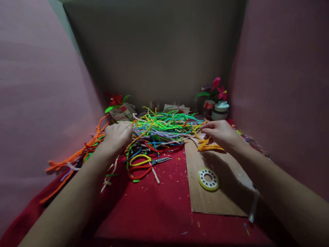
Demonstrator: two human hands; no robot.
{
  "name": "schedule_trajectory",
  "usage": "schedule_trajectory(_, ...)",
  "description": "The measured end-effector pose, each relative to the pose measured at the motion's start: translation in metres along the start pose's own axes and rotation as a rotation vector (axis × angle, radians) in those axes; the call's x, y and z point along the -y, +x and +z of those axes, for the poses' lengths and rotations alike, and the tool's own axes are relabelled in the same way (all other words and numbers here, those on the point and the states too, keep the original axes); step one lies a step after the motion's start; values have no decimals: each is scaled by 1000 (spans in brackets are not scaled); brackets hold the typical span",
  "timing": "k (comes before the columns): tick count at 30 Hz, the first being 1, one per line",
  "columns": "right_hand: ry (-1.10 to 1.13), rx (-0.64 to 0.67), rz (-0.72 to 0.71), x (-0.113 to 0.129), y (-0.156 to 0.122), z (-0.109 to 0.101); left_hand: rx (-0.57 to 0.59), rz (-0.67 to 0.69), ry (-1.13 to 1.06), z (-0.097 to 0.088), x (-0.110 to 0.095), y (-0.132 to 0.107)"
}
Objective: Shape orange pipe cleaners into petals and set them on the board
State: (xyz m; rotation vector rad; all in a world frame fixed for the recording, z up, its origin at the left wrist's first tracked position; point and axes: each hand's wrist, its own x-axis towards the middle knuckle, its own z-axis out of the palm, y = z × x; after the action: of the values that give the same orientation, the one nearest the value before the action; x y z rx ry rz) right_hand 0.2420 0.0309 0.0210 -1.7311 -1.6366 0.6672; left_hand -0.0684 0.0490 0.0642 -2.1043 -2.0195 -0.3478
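Note:
A tangled heap of coloured pipe cleaners (164, 128) lies across the back of a red cloth surface (159, 209). My left hand (117, 134) rests on the heap's left edge with fingers curled into the strands; what it grips is hidden. My right hand (218, 132) reaches into the heap's right side, fingers pointing left and closed among the strands, just above a small bunch of yellow-orange pipe cleaners (208, 146). Scissors with yellow and red handles (146, 162) lie just in front of the heap.
A brown cardboard sheet (226, 195) lies at the right with a yellow-rimmed tape roll (208, 178) on it. Orange strands (74, 159) trail off to the left. Pipe-cleaner flowers (215, 88), small jars (220, 110) and a red flower (116, 100) stand at the back. Pink walls close in both sides.

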Motion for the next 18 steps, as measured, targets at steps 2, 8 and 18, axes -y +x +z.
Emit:
schedule_trajectory(2, -142, 16, 39, -1, 28, 11, -58, 62, 65, 2, -22, -4)
schedule_trajectory(8, -468, -45, 43, -3, 74, 47, -117, 651, 0, 39, -113, 5)
schedule_trajectory(18, -731, -46, -8, -5, 89, 42, 7, 524, -19, 99, -127, 55)
